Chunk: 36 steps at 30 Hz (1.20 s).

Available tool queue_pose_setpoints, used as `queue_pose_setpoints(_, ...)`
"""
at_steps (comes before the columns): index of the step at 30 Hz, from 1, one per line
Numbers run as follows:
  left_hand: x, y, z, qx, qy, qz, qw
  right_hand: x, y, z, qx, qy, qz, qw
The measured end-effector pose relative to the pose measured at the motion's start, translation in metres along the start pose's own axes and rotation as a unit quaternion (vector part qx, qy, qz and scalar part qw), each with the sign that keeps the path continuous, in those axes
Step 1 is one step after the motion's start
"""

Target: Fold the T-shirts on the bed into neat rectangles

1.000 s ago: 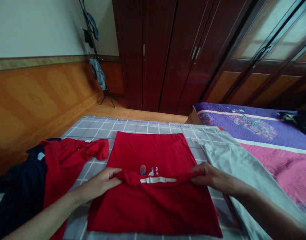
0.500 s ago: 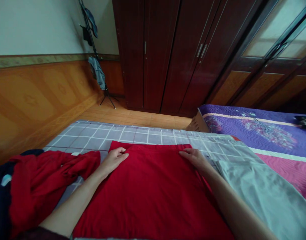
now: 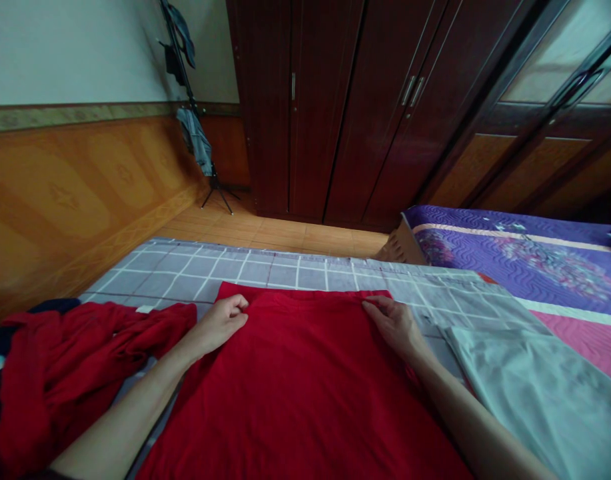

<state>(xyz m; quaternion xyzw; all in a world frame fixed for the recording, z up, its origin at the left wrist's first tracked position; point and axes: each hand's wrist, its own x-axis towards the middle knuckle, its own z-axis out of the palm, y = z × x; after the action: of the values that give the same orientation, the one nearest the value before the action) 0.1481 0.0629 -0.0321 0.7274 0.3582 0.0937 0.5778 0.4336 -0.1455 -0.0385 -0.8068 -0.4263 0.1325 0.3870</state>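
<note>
A red shirt [image 3: 305, 393] lies spread across the bed in front of me, its straight far edge running between my hands. My left hand [image 3: 228, 320] pinches the cloth near the far left corner, fingers closed on it. At the far right corner my right hand [image 3: 390, 320] grips the fabric between thumb and fingers. The cloth sags a little along the far edge between the two grips. The near end of the shirt runs out of view at the bottom.
Crumpled red clothing [image 3: 85, 360] with dark cloth lies left. A pale grey-green garment [image 3: 535, 387] lies flat right. Beneath is a grey checked sheet [image 3: 280, 270]. Beyond stand a purple-covered bed [image 3: 465, 233], a dark wardrobe [image 3: 320, 120] and a coat rack [image 3: 188, 87].
The right hand has shifted slightly to the right and the left slightly to the left, with the shirt's far edge a little wider between them. The view has moved slightly.
</note>
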Motion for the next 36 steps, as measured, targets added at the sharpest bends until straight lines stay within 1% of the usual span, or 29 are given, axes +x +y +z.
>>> queue_pose_setpoints(5,0.003,-0.005,-0.001,0.130,0.044,0.024,0.990,-0.001,-0.002,0.002,-0.089,0.012,-0.030,0.995)
queue_pose_setpoints(8,0.003,-0.004,-0.001,0.228,0.055,0.042,0.971,-0.002,-0.002,0.002,-0.153,0.019,-0.027,0.988)
queue_pose_setpoints(11,0.000,0.003,0.001,0.348,0.080,0.026,0.934,-0.004,-0.003,0.002,-0.249,0.010,-0.005,0.969)
queue_pose_setpoints(13,-0.004,0.009,0.002,0.425,0.117,0.013,0.897,-0.003,-0.005,0.003,-0.277,-0.002,0.002,0.961)
queue_pose_setpoints(14,-0.008,0.013,0.004,0.453,0.139,0.024,0.880,-0.003,-0.006,0.003,-0.277,-0.007,0.007,0.961)
queue_pose_setpoints(15,-0.011,0.017,0.006,0.470,0.159,0.048,0.867,-0.002,-0.006,0.003,-0.272,-0.012,0.013,0.962)
queue_pose_setpoints(16,-0.016,0.023,0.009,0.478,0.169,0.086,0.858,-0.001,-0.007,0.003,-0.267,-0.017,0.020,0.963)
queue_pose_setpoints(17,-0.022,0.028,0.014,0.477,0.164,0.135,0.853,0.001,-0.009,0.003,-0.262,-0.021,0.026,0.964)
queue_pose_setpoints(18,-0.029,0.035,0.021,0.472,0.143,0.183,0.850,0.002,-0.010,0.002,-0.258,-0.025,0.030,0.965)
queue_pose_setpoints(19,-0.037,0.042,0.028,0.468,0.105,0.225,0.848,0.003,-0.012,0.000,-0.256,-0.028,0.032,0.966)
queue_pose_setpoints(20,-0.047,0.049,0.037,0.467,0.054,0.258,0.844,0.002,-0.015,-0.003,-0.254,-0.031,0.032,0.966)
queue_pose_setpoints(22,-0.071,0.062,0.054,0.475,-0.058,0.302,0.825,-0.005,-0.022,-0.015,-0.252,-0.041,0.032,0.966)
queue_pose_setpoints(23,-0.084,0.066,0.061,0.481,-0.103,0.316,0.811,-0.014,-0.027,-0.023,-0.256,-0.043,0.020,0.965)
queue_pose_setpoints(24,-0.098,0.067,0.066,0.488,-0.135,0.327,0.798,-0.026,-0.032,-0.033,-0.266,-0.044,-0.006,0.963)
queue_pose_setpoints(25,-0.113,0.065,0.069,0.495,-0.153,0.335,0.787,-0.043,-0.038,-0.043,-0.279,-0.045,-0.045,0.958)
queue_pose_setpoints(27,-0.141,0.049,0.066,0.509,-0.156,0.339,0.775,-0.086,-0.046,-0.060,-0.310,-0.061,-0.145,0.938)
queue_pose_setpoints(28,-0.153,0.035,0.061,0.517,-0.149,0.338,0.772,-0.110,-0.047,-0.065,-0.318,-0.082,-0.184,0.926)
queue_pose_setpoints(29,-0.164,0.018,0.054,0.525,-0.139,0.338,0.769,-0.134,-0.046,-0.068,-0.324,-0.111,-0.212,0.915)
queue_pose_setpoints(30,-0.172,-0.001,0.046,0.533,-0.127,0.339,0.765,-0.157,-0.042,-0.069,-0.338,-0.127,-0.230,0.904)
queue_pose_setpoints(31,-0.179,-0.021,0.039,0.539,-0.115,0.347,0.759,-0.177,-0.036,-0.067,-0.361,-0.121,-0.249,0.891)
queue_pose_setpoints(32,-0.182,-0.039,0.032,0.547,-0.106,0.350,0.754,-0.193,-0.028,-0.063,-0.385,-0.099,-0.259,0.880)
queue_pose_setpoints(34,-0.183,-0.066,0.022,0.566,-0.064,0.325,0.755,-0.210,-0.013,-0.054,-0.423,-0.063,-0.278,0.860)
queue_pose_setpoints(35,-0.180,-0.072,0.020,0.576,-0.051,0.311,0.754,-0.212,-0.008,-0.050,-0.435,-0.052,-0.283,0.853)
queue_pose_setpoints(36,-0.177,-0.072,0.019,0.587,-0.037,0.293,0.753,-0.210,-0.005,-0.048,-0.442,-0.050,-0.286,0.849)
